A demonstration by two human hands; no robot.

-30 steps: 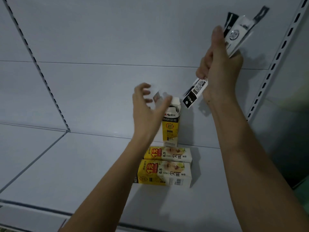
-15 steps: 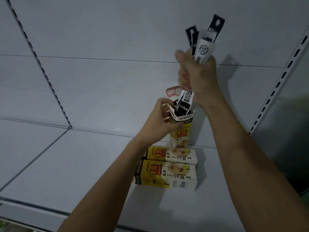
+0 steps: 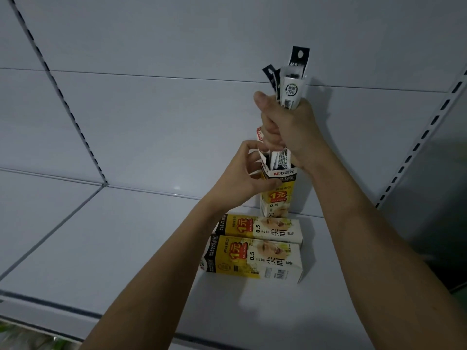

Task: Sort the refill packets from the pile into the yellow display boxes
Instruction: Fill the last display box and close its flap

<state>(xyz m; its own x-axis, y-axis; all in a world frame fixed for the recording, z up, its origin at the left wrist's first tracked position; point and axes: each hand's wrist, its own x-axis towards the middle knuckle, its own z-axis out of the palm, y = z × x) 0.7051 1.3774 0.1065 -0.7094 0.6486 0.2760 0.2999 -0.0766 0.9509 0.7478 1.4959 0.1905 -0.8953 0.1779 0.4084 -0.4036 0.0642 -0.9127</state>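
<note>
Nearest on the white shelf (image 3: 121, 251): two yellow display boxes (image 3: 255, 258) lying flat, one behind the other. Behind them, upright yellow display box (image 3: 276, 192) pinched at its open top by left hand (image 3: 240, 178); right hand (image 3: 285, 122) fisted round bundle of refill packets (image 3: 293, 84), lower ends already inside the mouth. Best fed straight down, flap held wide, box braced against tipping, grip eased only once ends seated.

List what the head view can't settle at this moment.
- How deep the refill packets sit in the upright yellow box: the right hand and the box wall hide their lower ends.
- Packet count: the fist bunches them.
- Pile: outside the head view.
- Contents of the two lying boxes: closed sides face the camera.
- Left hand fingertips: partly behind the box flap.
</note>
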